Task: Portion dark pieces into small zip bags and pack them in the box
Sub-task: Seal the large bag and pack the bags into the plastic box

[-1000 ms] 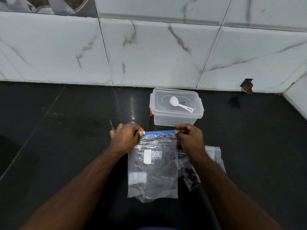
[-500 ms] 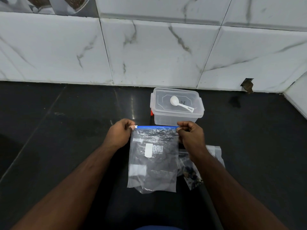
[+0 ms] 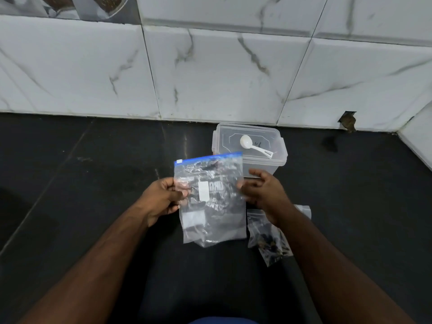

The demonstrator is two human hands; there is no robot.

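Here, in the head view, a clear zip bag with a blue strip along its top edge is held upright above the dark counter, slightly tilted so that its top left corner sits lower than its top right. The left hand grips the bag's left edge about midway down, thumb on the near face and fingers curled behind the plastic. The right hand is at the bag's right edge with its fingers loosely spread and half curled; the thumb tip lies at the edge, but whether it actually pinches the plastic cannot be told. The bag carries a white label patch and dark printed lettering, and dark pieces show through it, though blur hides their exact amount. Behind the bag, near the wall of white marbled tiles, stands the box, a translucent plastic container with its lid on. A white scoop lies on that lid, bowl to the left and handle pointing right. On the counter under the right forearm lies a second small bag, flat, holding dark pieces. Both forearms enter from the lower edge, and a blue patch of cloth shows at the bottom centre.
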